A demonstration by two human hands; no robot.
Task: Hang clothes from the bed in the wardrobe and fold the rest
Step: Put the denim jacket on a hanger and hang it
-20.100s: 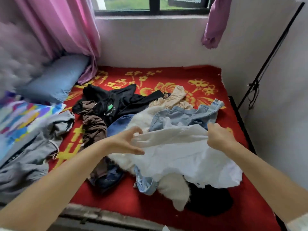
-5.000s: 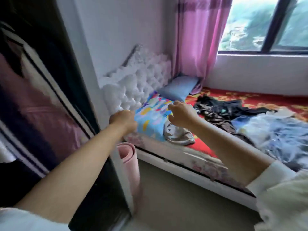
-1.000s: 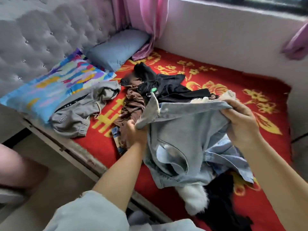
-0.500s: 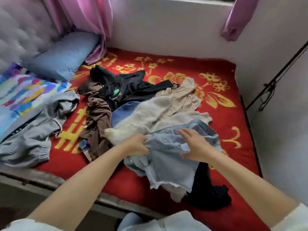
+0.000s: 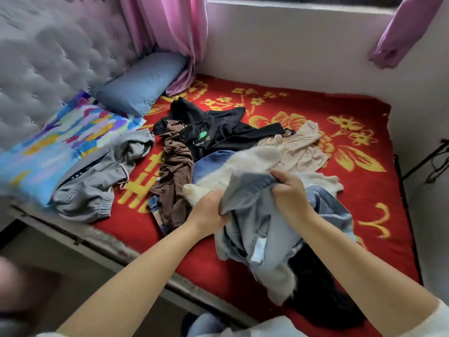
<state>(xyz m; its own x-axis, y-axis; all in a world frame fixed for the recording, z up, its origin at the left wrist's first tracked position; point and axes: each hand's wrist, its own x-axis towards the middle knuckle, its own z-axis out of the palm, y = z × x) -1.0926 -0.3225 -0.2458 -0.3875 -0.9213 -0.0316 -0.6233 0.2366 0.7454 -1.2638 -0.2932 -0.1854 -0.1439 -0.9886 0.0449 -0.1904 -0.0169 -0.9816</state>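
Note:
A light blue denim garment (image 5: pixel 264 229) is lifted over the bed's near edge. My left hand (image 5: pixel 210 207) grips its top edge on the left and my right hand (image 5: pixel 289 190) grips the bunched top on the right. Behind it lies a heap: a fluffy cream sweater (image 5: pixel 245 164), a beige top (image 5: pixel 301 149), a black hoodie (image 5: pixel 216 132), a brown garment (image 5: pixel 173 171) and darker blue jeans (image 5: pixel 209 161). A black garment (image 5: pixel 315 288) lies under the denim's lower part. Grey trousers (image 5: pixel 97 173) lie apart to the left.
The bed has a red blanket with yellow flowers (image 5: pixel 340 132). A colourful pillow (image 5: pixel 56 147) and a blue pillow (image 5: pixel 141 81) lie by the tufted grey headboard (image 5: pixel 48 54). Pink curtains (image 5: pixel 170 27) hang at the back; a white wall (image 5: pixel 425 215) closes the right side.
Both hands have gathered the denim garment's top edge and raised it off the heap; half a second ago it lay flat under my hands. The view has swung a little left.

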